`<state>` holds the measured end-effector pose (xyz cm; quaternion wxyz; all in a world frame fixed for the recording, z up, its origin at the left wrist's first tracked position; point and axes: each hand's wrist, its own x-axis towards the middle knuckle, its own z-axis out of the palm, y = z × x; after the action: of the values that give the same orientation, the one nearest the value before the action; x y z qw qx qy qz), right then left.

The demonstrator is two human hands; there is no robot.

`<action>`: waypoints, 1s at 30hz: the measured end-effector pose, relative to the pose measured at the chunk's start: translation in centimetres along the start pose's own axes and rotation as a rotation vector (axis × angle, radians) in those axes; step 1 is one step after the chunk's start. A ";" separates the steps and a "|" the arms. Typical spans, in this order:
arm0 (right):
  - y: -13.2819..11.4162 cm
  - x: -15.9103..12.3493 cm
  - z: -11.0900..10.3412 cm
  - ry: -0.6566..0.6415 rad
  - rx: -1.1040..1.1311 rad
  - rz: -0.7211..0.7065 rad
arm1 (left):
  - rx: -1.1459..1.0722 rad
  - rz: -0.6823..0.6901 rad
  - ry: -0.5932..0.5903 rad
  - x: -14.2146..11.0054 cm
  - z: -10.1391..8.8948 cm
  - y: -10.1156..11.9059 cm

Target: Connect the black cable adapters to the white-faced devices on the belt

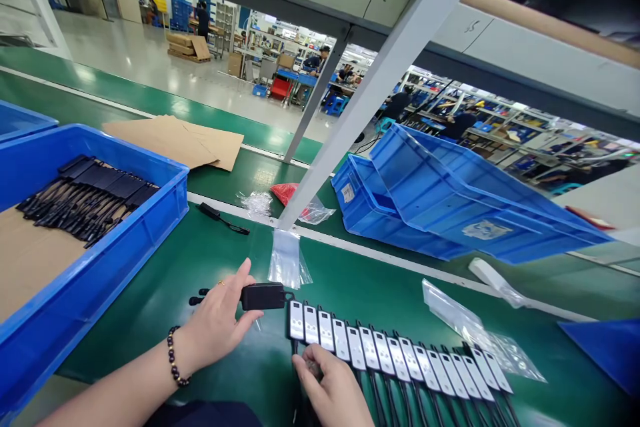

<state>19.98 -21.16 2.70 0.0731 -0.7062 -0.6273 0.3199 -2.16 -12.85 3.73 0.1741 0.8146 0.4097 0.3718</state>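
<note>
My left hand (225, 313) pinches a small flat black device (263, 296) between thumb and fingers, its plain dark face toward me. Black cable ends show behind that hand. To the right lies a slanting row of several similar devices (383, 350) with silver-white faces and small dark windows, their black cables trailing toward me. My right hand (333, 387) is low in front of the row's left end, its curled fingers on the black cable (295, 348) of the leftmost device. Clear plastic bags (287, 260) lie just beyond my left hand.
A blue bin (150, 213) at left holds brown cardboard and several dark devices with cables. A white post (360, 93) rises behind the bags. Stacked blue bins (425, 207) stand at right, with clear packaging (475, 327) before them. Brown cardboard sheets (185, 137) and a red bag (285, 193) lie farther back.
</note>
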 end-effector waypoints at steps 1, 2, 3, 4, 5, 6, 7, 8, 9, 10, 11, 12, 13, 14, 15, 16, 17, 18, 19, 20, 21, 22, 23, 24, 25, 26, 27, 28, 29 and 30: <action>0.0 0.0 0.0 0.002 -0.002 -0.002 | 0.007 0.008 0.000 0.0 0.1 0.0; 0.0 0.0 0.0 0.000 -0.005 -0.003 | 0.009 0.012 0.000 -0.1 0.1 0.0; -0.1 -0.1 0.0 0.001 -0.006 -0.005 | 0.003 0.010 -0.002 -0.2 0.1 0.1; -0.1 -0.1 -0.1 0.002 -0.004 -0.006 | -0.011 0.003 -0.008 -0.3 0.0 0.1; -0.2 -0.2 -0.1 0.005 0.004 -0.008 | -0.043 -0.019 -0.020 -0.4 -0.1 0.3; -0.3 -0.3 -0.3 0.010 0.020 -0.008 | -0.107 -0.062 -0.044 -0.5 -0.2 0.4; -0.5 -0.4 -0.4 0.033 0.051 -0.011 | -0.216 -0.134 -0.081 -0.5 -0.3 0.7; -0.7 -0.5 -0.7 0.074 0.095 -0.017 | -0.381 -0.238 -0.133 -0.4 -0.4 1.0; -0.9 -0.6 -1.0 0.130 0.147 -0.030 | -0.599 -0.371 -0.193 -0.2 -0.5 1.4; -1.3 -0.6 -1.3 0.192 0.193 -0.055 | -0.844 -0.521 -0.253 -0.1 -0.5 1.8; -1.7 -0.5 -1.6 0.258 0.223 -0.096 | -1.082 -0.668 -0.305 0.1 -0.4 2.2; -2.1 -0.3 -1.9 0.319 0.230 -0.146 | -1.281 -0.792 -0.342 0.3 -0.2 2.7; -2.6 0.0 -2.2 0.368 0.215 -0.201 | -1.427 -0.886 -0.364 0.4 0.1 3.0; -3.1 0.3 -2.4 0.405 0.184 -0.253 | -1.518 -0.947 -0.375 0.5 0.4 3.4; -3.7 0.8 -2.6 0.445 0.149 -0.298 | -1.565 -0.978 -0.378 0.5 0.7 3.6; -4.2 1.2 -2.7 0.484 0.115 -0.337 | -1.592 -0.989 -0.375 0.4 1.0 3.8; -4.7 1.7 -2.7 0.519 0.088 -0.365 | -1.608 -0.992 -0.367 0.3 1.4 3.8; -5.2 2.1 -2.7 0.549 0.069 -0.388 | -1.615 -0.990 -0.356 0.2 1.6 3.9; -5.6 2.5 -2.7 0.572 0.054 -0.406 | -1.613 -0.986 -0.342 0.0 1.8 3.9; -5.9 2.8 -2.6 0.587 0.042 -0.416 | -1.605 -0.979 -0.329 -0.1 2.0 3.8; -6.2 3.0 -2.5 0.593 0.028 -0.423 | -1.595 -0.973 -0.317 -0.2 2.1 3.8; -6.4 3.2 -2.4 0.595 0.015 -0.422 | -1.584 -0.969 -0.306 -0.3 2.2 3.8; -6.5 3.4 -2.3 0.597 -0.001 -0.419 | -1.575 -0.967 -0.299 -0.3 2.2 3.7; -6.5 3.5 -2.2 0.597 -0.020 -0.416 | -1.569 -0.964 -0.292 -0.3 2.2 3.7; -6.5 3.6 -2.1 0.600 -0.038 -0.413 | -1.566 -0.963 -0.287 -0.3 2.3 3.7; -6.5 3.6 -2.0 0.606 -0.052 -0.411 | -1.565 -0.960 -0.285 -0.3 2.3 3.7; -6.5 3.7 -1.9 0.611 -0.062 -0.410 | -1.567 -0.957 -0.284 -0.4 2.4 3.7; -6.4 3.8 -1.8 0.615 -0.072 -0.409 | -1.568 -0.953 -0.285 -0.4 2.4 3.7; -6.4 3.9 -1.7 0.618 -0.079 -0.407 | -1.569 -0.950 -0.286 -0.4 2.4 3.7; -6.4 4.0 -1.7 0.621 -0.085 -0.403 | -1.569 -0.951 -0.288 -0.5 2.5 3.7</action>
<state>15.55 -15.69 5.81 0.2919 -0.6343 -0.7146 0.0433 1.51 -15.39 4.04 0.8588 0.2481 0.3063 0.3272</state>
